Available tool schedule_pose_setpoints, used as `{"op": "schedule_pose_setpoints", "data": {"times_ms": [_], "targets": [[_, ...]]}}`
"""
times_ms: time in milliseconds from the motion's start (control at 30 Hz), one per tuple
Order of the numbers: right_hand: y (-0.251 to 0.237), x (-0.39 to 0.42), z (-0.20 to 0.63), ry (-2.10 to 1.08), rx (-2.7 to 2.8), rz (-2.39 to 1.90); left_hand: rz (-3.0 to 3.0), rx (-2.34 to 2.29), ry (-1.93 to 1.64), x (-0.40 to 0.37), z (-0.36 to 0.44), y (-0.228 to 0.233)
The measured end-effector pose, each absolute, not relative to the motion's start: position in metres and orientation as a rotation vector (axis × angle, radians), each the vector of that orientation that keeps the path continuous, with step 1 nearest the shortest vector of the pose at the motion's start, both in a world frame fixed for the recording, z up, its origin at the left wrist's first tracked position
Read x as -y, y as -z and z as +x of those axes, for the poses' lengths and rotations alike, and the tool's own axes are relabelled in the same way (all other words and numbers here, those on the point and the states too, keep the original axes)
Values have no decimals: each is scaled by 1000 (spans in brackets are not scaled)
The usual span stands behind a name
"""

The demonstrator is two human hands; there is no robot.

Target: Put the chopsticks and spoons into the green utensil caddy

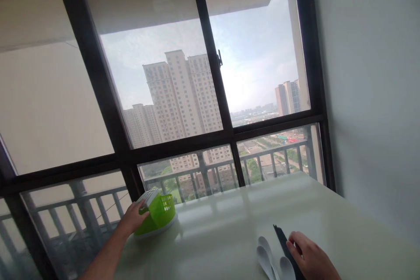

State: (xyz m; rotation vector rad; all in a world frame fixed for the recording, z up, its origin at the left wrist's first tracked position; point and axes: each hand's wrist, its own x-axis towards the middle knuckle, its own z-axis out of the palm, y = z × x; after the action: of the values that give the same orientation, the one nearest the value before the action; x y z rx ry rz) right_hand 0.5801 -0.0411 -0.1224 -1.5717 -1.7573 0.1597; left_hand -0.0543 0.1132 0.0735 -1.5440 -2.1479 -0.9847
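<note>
Near windows, left fingers clamp a slotted green basket; right fingers' hold unclear.

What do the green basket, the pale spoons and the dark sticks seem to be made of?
Green basket: likely plastic, smooth and slightly glossy, given its even colour and grid of openings.
Pale spoons: plastic or perhaps ceramic; the smooth, even surface fits both.
Dark sticks: matte-looking, possibly plastic or wood; no grain shows.

the pale table bears a green basket, spoons and chopsticks.
</note>
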Motion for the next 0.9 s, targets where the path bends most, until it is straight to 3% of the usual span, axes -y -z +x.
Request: {"op": "schedule_pose_setpoints", "data": {"times_ms": [133,300,633,900], "targets": [[119,43,578,-148,1757,-1565,-1717,2119,829,-123,-25,-53],[117,42,573,-168,1772,-1571,-1893,1821,677,-111,71,-39],[110,43,576,-130,1722,-1568,-2365,1486,941,-95,316,-31],[105,43,573,-129,1702,-1575,-2466,1503,1002,-101,394,-24]]}}
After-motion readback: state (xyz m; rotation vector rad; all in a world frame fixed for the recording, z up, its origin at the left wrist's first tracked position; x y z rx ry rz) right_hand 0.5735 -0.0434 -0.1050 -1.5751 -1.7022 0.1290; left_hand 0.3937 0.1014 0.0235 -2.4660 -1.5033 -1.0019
